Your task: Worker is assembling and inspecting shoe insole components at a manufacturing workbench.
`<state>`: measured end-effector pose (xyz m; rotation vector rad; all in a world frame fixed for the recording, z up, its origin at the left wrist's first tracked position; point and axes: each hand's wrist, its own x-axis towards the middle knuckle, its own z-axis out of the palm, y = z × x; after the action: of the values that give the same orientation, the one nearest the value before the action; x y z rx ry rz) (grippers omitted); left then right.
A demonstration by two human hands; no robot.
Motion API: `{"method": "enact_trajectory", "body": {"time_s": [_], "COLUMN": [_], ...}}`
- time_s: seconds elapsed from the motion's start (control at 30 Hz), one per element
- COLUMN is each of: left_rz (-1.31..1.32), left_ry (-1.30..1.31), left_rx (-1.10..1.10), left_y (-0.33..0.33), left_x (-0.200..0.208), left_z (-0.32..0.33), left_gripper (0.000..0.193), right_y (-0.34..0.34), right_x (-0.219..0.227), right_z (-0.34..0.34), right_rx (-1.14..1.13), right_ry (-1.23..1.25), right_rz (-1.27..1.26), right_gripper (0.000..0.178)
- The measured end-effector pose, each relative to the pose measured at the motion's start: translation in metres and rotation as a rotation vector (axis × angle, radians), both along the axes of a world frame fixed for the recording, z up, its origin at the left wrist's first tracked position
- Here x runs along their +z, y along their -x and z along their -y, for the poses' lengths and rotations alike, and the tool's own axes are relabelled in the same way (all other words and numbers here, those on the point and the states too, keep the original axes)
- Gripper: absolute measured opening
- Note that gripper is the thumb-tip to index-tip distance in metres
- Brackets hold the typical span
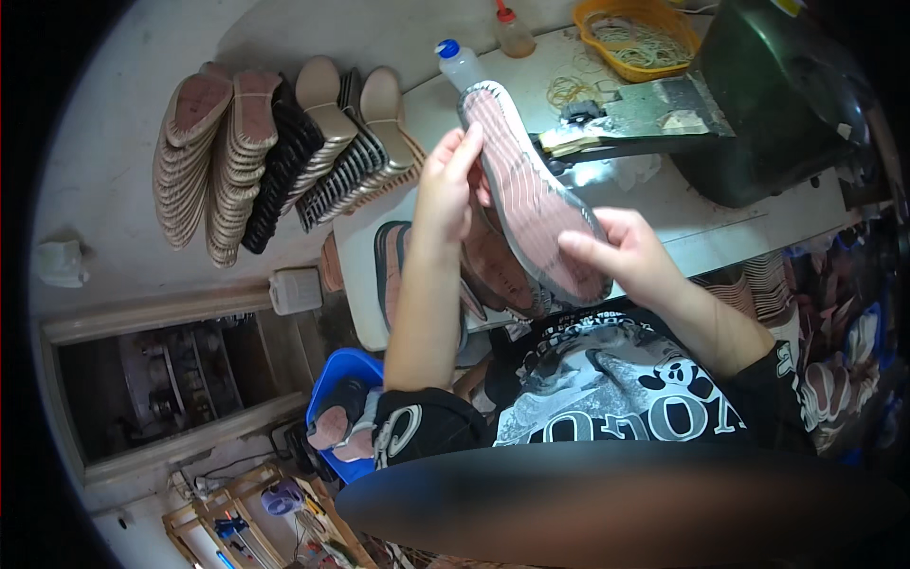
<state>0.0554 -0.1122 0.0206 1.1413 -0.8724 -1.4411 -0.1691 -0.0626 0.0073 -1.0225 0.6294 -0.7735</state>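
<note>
A long shoe insole with a pinkish, striped face and a dark edge is raised over the table, tilted from upper left to lower right. My left hand grips its left edge near the narrower upper part, thumb on the face. At the wider lower end, my right hand pinches the right edge, thumb on top and fingers partly hidden behind. Beneath my hands, more brownish insoles lie on the white table, partly covered by my arm and the held one.
A dark green machine with a flat bed stands at right. Behind are a yellow basket of bands, a blue-capped bottle and a red-topped bottle. Insole stacks stand far left; a blue bin sits below.
</note>
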Motion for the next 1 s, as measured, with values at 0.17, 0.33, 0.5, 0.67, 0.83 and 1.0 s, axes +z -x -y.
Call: {"method": "enact_trajectory", "body": {"time_s": [0.17, 0.33, 0.5, 0.67, 0.83, 1.0], "left_rz": [-0.482, -0.692, -0.119, 0.051, 0.364, 0.712], "left_ry": [0.103, 0.153, 0.078, 0.295, 0.421, 0.403], "left_rx": [-0.016, -0.004, 0.489, 0.436, 0.301, 0.256], "left_y": [0.029, 0.045, 0.051, 0.071, 0.077, 0.086], "left_x": [0.002, -0.003, 0.001, -0.007, -0.010, -0.003], "left_z": [-0.066, -0.086, -0.103, -0.109, -0.106, -0.109], "left_gripper": [0.036, 0.047, 0.039, 0.032, 0.028, 0.023], "right_y": [-0.001, -0.005, -0.008, -0.011, -0.001, -0.001], "right_x": [0.013, 0.012, 0.010, 0.017, 0.028, 0.041], "right_z": [-0.028, -0.033, -0.029, -0.017, -0.010, -0.004], "right_rx": [0.120, 0.151, -0.273, -0.345, -0.238, -0.042], "right_ry": [0.243, 0.576, 0.709, 1.073, 1.321, 1.310], "right_rz": [-0.126, -0.262, -0.381, -0.440, -0.720, -0.906], "right_gripper": [0.022, 0.028, 0.030, 0.019, 0.012, 0.011]}}
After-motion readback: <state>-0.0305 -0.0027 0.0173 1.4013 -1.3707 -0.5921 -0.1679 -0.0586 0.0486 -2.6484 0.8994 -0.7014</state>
